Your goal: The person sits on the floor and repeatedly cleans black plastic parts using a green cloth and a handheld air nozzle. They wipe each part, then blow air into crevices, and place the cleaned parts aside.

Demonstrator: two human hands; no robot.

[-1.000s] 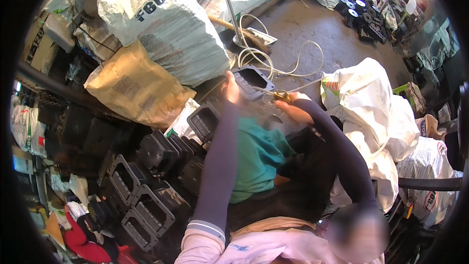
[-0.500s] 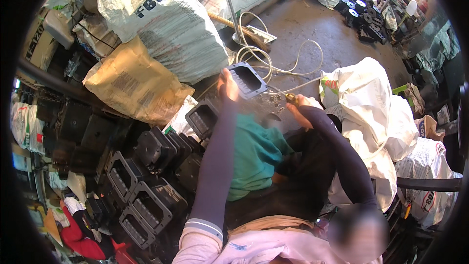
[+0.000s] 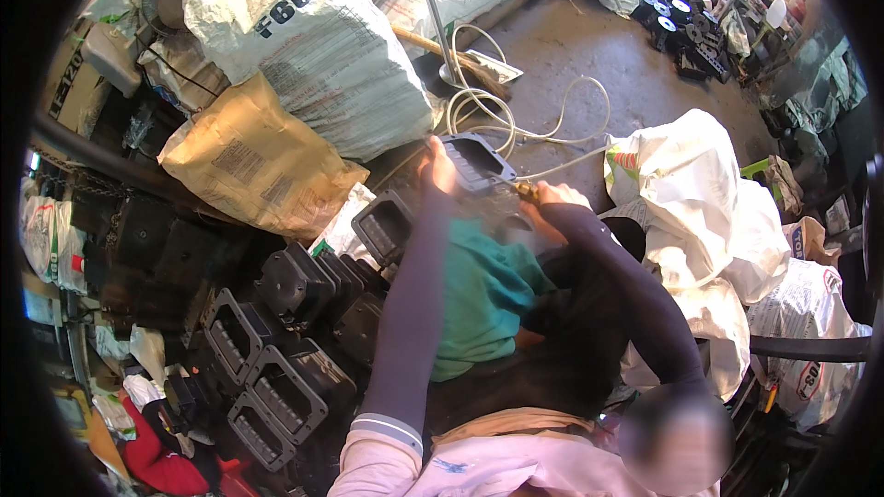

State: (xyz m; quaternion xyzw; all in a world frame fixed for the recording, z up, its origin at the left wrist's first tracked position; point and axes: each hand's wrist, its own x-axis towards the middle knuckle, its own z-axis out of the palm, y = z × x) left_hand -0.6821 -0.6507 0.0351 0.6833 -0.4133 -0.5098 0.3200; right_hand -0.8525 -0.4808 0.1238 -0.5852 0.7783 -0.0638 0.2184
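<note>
My left hand (image 3: 440, 168) grips the left side of a black plastic housing (image 3: 476, 163), a rectangular frame with an open recess, held up over my lap. My right hand (image 3: 551, 205) is closed on a small brownish tool (image 3: 525, 191) whose tip sits at the housing's lower right corner. Both forearms wear dark sleeves. A teal cloth (image 3: 483, 299) lies over my lap under the hands.
Several similar black housings (image 3: 276, 350) are stacked at my left, one more (image 3: 387, 225) close beside my left arm. Large woven sacks (image 3: 313, 46) and a tan sack (image 3: 253, 170) stand behind. White bags (image 3: 700, 202) are at right, a white cable (image 3: 516, 120) on the concrete floor.
The housing and both hands have risen slightly and shifted a little left; the tool stays at the housing's corner.
</note>
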